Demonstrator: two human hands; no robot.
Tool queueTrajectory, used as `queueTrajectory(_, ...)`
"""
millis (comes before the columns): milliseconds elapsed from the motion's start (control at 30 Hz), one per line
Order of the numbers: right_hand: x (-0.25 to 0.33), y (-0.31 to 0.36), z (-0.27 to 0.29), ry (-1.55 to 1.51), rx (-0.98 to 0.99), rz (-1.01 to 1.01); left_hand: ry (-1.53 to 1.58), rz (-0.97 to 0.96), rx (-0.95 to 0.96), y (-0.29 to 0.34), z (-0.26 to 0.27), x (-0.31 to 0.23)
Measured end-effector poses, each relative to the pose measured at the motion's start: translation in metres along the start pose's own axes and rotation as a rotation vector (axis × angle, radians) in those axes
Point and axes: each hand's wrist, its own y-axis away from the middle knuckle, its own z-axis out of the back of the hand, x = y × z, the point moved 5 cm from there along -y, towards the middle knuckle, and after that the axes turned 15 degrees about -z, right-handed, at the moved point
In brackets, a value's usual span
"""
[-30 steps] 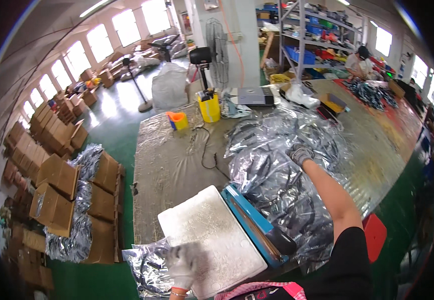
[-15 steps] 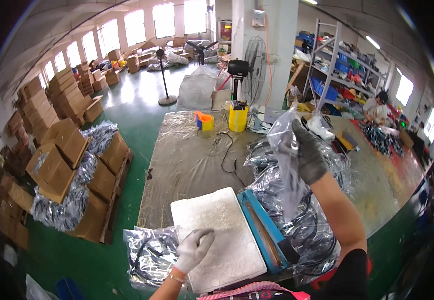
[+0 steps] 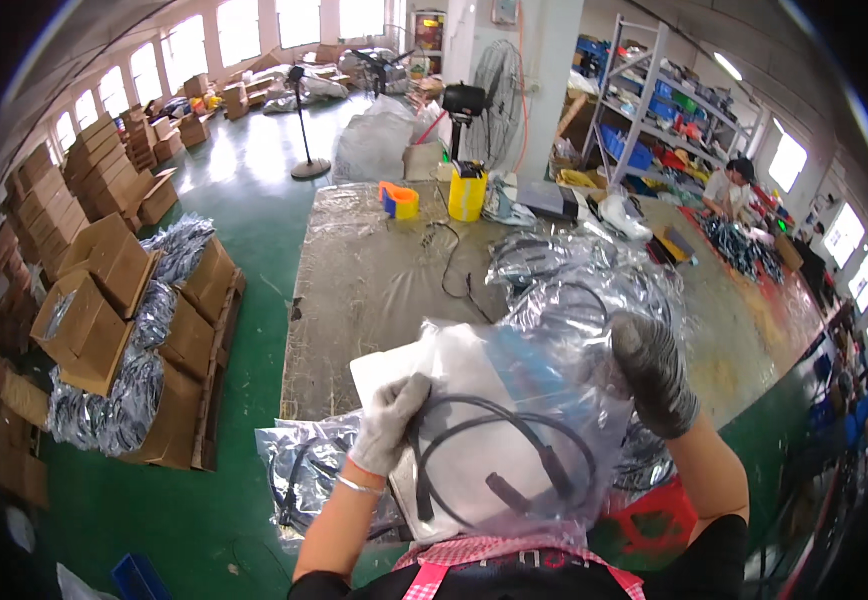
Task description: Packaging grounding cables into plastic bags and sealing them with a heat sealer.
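Note:
A clear plastic bag (image 3: 494,440) with a coiled black cable (image 3: 557,470) inside is stretched out in front of me. My left hand (image 3: 391,424), in a pale glove, pinches its left edge. At the bag's upper right side is my right hand (image 3: 654,372), in a dark grey glove, with fingers curled on the plastic. Beneath the bag lies a white foam board (image 3: 379,372), with the blue tray (image 3: 526,370) showing blurred through the plastic. Left of the board is another bagged cable (image 3: 304,470). A heap of bagged cables (image 3: 594,275) lies beyond my hands.
A yellow container (image 3: 467,195), an orange-and-yellow tape roll (image 3: 398,200) and a thin black cord (image 3: 446,262) are on the table (image 3: 354,280). Cartons of silvery bags (image 3: 144,350) stand on a pallet at left. A co-worker (image 3: 730,190) sits far right by a shelf rack (image 3: 644,105).
The bag has come down from over the heap and is now spread toward me. My left hand has risen from the foam board to its edge. The view has shifted slightly.

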Motion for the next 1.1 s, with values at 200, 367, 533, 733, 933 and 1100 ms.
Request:
queueTrajectory(200, -0.108, 0.057, -0.042, 0.368, -0.034, -0.028, -1.104, -0.11, 0.419, -0.088, -0.028, 0.014)
queueTrajectory(367, -0.262, 0.098, -0.048, 0.958, 0.172, -0.142, -1.343, 0.022, 0.655, -0.116, -0.024, 0.173)
queueTrajectory(533, -0.335, 0.116, 0.023, 0.612, 0.054, -0.454, -1.436, 0.203, 0.717, -0.113, -0.057, 0.223)
queueTrajectory(733, -0.39, -0.021, 0.006, 0.093, -0.208, -0.249, -1.522, 0.215, 0.821, -0.119, -0.088, 0.226)
queueTrajectory(933, -0.302, -0.119, 0.024, 1.074, -0.415, 0.545, -1.067, 0.207, 0.406, -0.151, -0.045, 0.232)
queueTrajectory(1100, -0.248, -0.052, 0.051, 0.304, 0.065, -0.205, -1.22, 0.073, 0.255, -0.168, -0.031, 0.237)
